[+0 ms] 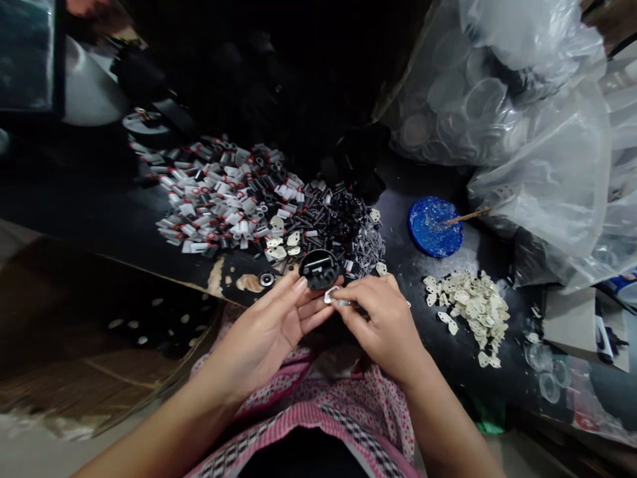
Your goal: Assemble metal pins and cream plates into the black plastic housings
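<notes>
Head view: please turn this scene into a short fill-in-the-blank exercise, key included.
1. The left hand holds a round casing that is ____ in colour.
2. The heap of flat cream plates lies to the ____ of the right hand.
3. A thin stick lies across the edge of a shallow round dish coloured ____.

Missing words: black; right; blue.

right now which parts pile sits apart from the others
The pile of cream plates, right of the right hand; the white-grey pile and dark pile run together.
</notes>
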Demonstrator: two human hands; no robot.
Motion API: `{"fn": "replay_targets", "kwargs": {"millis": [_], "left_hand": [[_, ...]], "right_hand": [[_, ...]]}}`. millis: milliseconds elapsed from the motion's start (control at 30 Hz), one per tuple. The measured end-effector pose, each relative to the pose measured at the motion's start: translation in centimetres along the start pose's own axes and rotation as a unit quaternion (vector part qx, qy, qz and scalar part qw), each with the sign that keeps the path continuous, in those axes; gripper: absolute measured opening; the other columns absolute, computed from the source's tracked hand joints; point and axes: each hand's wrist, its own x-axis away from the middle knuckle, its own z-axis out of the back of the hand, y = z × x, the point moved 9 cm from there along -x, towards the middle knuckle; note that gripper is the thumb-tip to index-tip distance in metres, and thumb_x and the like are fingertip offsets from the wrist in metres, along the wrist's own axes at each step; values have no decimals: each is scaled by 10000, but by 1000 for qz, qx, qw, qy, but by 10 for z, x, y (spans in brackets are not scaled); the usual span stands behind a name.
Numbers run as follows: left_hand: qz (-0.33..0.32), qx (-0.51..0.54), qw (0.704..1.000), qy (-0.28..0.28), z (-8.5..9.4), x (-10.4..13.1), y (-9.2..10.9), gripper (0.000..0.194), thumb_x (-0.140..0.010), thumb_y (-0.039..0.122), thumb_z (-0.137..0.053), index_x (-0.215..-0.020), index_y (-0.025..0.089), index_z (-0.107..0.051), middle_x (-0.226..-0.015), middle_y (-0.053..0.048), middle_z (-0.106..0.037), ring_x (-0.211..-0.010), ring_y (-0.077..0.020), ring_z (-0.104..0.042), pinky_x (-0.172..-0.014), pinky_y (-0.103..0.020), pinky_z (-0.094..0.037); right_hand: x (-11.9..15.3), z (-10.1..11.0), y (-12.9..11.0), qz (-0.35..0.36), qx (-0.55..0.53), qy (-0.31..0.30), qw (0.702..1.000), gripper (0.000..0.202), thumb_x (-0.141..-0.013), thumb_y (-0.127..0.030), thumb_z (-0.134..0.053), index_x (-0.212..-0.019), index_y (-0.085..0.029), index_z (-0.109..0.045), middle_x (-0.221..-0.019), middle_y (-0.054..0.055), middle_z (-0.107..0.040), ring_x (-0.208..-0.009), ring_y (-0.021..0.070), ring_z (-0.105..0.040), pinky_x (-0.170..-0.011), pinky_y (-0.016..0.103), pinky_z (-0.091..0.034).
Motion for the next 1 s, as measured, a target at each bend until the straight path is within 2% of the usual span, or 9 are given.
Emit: {"fn": "replay_targets", "kwargs": {"millis": [133, 233, 300, 433, 700, 833, 1000], "left_hand": [[-1, -17, 1000, -5, -1, -2, -1, 197, -888, 286, -717, -1055, 196, -664, -1004, -93, -780, -930, -222, -744, -853, -329, -610], [-49, -77, 995, -38, -5, -1, 2, 205, -870, 280, -748, -1062, 224, -701, -1048, -48, -778, -953, -186, -730, -860, -262, -586], [-77, -107, 990, -52, -5, 0, 3, 210, -870, 284, -755, -1075, 253, -719, -1068, -18, -774, -1000, -172, -715, -892, -243, -569], [-90, -128, 986, -63, -3, 1, 1, 188, -891, 289, -737, -1079, 299, -731, -1107, 16, -764, -1030, -144, -695, -895, -216, -560], [-95, -172, 976, -96, -7, 0, 1, 249, -908, 289, -720, -1153, 314, -694, -1163, 22, -758, -1110, -153, -679, -971, -245, -532], [-98, -200, 971, -85, -7, 1, 3, 292, -890, 280, -736, -1174, 277, -673, -1145, -11, -769, -1107, -191, -691, -947, -278, -549], [-91, -185, 976, -69, -6, 0, 3, 292, -868, 302, -756, -1151, 263, -693, -1140, -36, -771, -1096, -224, -702, -962, -321, -558]], "right_hand": [[1, 6, -9, 47, 13, 22, 999, 111, -926, -112, -604, -931, -174, -697, -889, 26, -737, -823, 165, -671, -781, 347, -379], [1, 11, -16, 70, 31, 59, 995, 110, -920, -106, -606, -923, -181, -687, -856, 19, -736, -793, 160, -668, -769, 343, -374], [0, 12, -18, 70, 53, 71, 994, 118, -909, -94, -606, -918, -181, -684, -830, 16, -732, -766, 159, -662, -758, 343, -364], [-1, 12, -17, 58, 56, 74, 994, 121, -888, -81, -611, -899, -178, -682, -810, 12, -731, -737, 157, -656, -757, 345, -354], [-2, 13, -13, 41, 72, 61, 995, 120, -907, -112, -595, -862, -179, -684, -779, 9, -712, -713, 152, -629, -748, 339, -338], [-2, 13, -14, 38, 73, 48, 995, 123, -903, -113, -584, -867, -183, -679, -783, 10, -713, -713, 154, -628, -742, 339, -337], [0, 16, -12, 22, 66, 48, 996, 139, -906, -111, -573, -872, -203, -672, -790, 3, -721, -719, 158, -634, -753, 347, -349]]}}
